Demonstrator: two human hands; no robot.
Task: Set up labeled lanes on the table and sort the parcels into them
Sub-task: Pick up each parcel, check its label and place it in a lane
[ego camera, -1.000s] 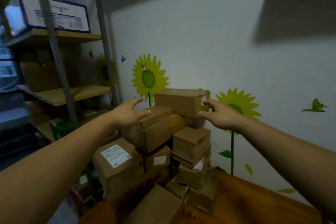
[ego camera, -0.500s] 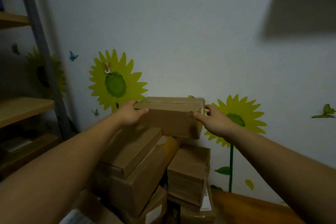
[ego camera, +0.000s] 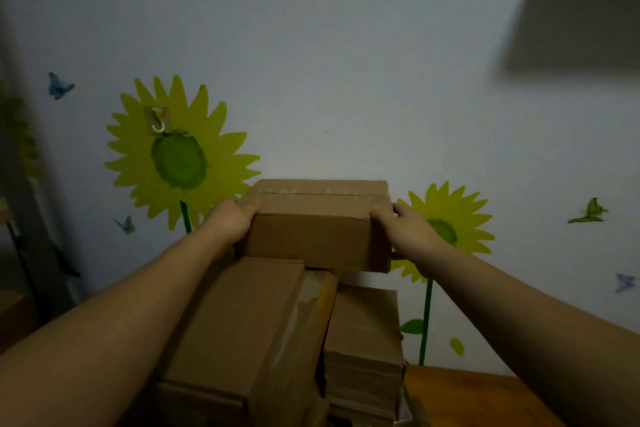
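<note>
Just to the lower right of the big sunflower (ego camera: 178, 163) on the wall (ego camera: 346, 62), a plain brown parcel (ego camera: 318, 232) sits level at the top of a heap of cardboard boxes, its taped seam running along the upper face. The left hand (ego camera: 230, 222) grips the end of the parcel nearer the sunflower, thumb laid over the top edge and the other fingers hidden behind the cardboard. The right hand (ego camera: 407, 230) grips the end farther from the sunflower, thumb on the upper front corner and fingers curled round the end face. The parcel's lower edge meets the top of a long box (ego camera: 235, 322) lying below the sunflower's stalk. I cannot tell whether the parcel rests on that box or is held just clear of it. A squarer box (ego camera: 363, 329) stands beside the long one, on the side away from the sunflower, and a corner of the wooden table (ego camera: 467, 399) shows farther out the same way. A small hook (ego camera: 158, 120) is stuck on the sunflower's upper petals. A smaller sunflower (ego camera: 446, 229) lies beyond the right hand, partly covered by it.
</note>
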